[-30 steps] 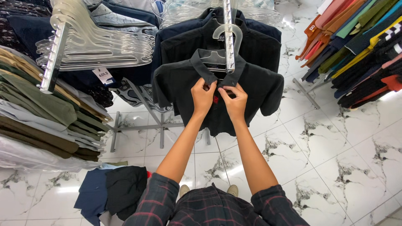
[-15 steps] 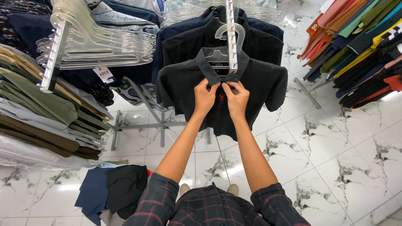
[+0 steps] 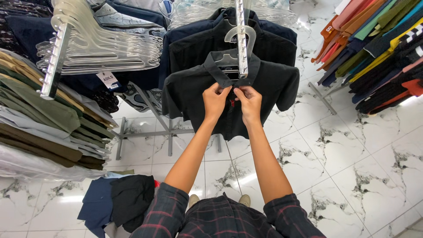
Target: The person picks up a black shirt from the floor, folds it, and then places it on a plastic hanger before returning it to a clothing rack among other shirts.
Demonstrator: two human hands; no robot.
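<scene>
A black short-sleeved shirt (image 3: 189, 94) hangs on a clear plastic hanger (image 3: 240, 37) from a metal display arm (image 3: 241, 26) straight ahead. My left hand (image 3: 216, 100) pinches the shirt's front placket just below the collar. My right hand (image 3: 249, 102) grips the other edge of the placket beside it, thumbs nearly touching. A small red spot shows between the two hands. More dark shirts (image 3: 194, 44) hang behind this one on the same arm.
A row of empty clear hangers (image 3: 110, 44) on a metal arm at upper left. Folded-looking hanging shirts in olive, brown and grey (image 3: 39, 123) at left. Colourful shirts (image 3: 379, 39) at upper right. Dark clothes (image 3: 119, 200) lie on the white marble floor (image 3: 352, 163).
Both hands stay on the shirt's placket below the collar, with only slight finger movement; the view has shifted a little.
</scene>
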